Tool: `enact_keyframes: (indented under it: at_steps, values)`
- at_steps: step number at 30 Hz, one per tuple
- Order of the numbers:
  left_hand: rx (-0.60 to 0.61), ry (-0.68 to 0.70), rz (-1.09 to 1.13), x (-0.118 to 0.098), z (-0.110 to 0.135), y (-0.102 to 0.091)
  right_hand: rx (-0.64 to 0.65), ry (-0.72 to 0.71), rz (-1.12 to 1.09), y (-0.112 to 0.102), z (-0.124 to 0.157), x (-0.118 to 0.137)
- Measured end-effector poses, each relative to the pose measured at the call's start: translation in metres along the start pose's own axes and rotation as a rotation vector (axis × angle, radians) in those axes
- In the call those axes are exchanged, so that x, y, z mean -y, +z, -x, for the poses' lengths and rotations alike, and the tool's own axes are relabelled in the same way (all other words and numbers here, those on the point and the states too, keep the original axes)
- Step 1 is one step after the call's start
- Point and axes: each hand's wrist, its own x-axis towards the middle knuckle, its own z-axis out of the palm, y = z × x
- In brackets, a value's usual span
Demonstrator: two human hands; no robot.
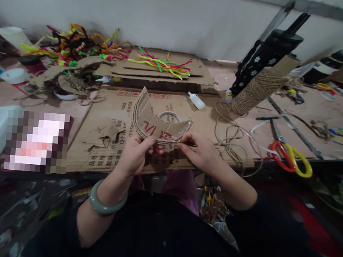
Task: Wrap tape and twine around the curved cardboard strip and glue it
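A curved strip of cardboard (159,131) with red printed characters is held up over the table, its edge facing me lined with cord-like ridges. My left hand (135,153) is closed on its lower left part, thumb in front and fingers beneath. At the lower right edge, my right hand (196,148) is closed in a pinch against the rim. Whether a thread is also between those fingertips is too small to tell. Behind the strip, a white ring, perhaps a tape roll (170,115), is partly hidden. A small white glue bottle (196,101) lies just beyond.
A flat printed cardboard sheet (104,109) covers the table's middle. Loose twine (232,145) trails beside a twine spool (256,89) at right, near red-and-yellow scissors (288,155). Colourful pipe cleaners (164,64) lie at the back. A blurred-out phone (38,141) is at left.
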Motion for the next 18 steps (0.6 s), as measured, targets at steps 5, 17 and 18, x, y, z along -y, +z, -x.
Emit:
enact_keyframes:
  at_steps: [5,17,18]
  values:
    - [0.040,-0.012,-0.006,0.002,0.000,-0.002,0.027,-0.221,0.030,-0.011,-0.002,0.002]
    - [0.097,-0.051,-0.002,0.003,0.000,-0.004,0.278,-0.366,0.377,-0.036,-0.015,0.013]
    - [0.101,-0.055,-0.005,0.003,0.000,-0.004,0.305,-0.360,0.390,-0.038,-0.016,0.015]
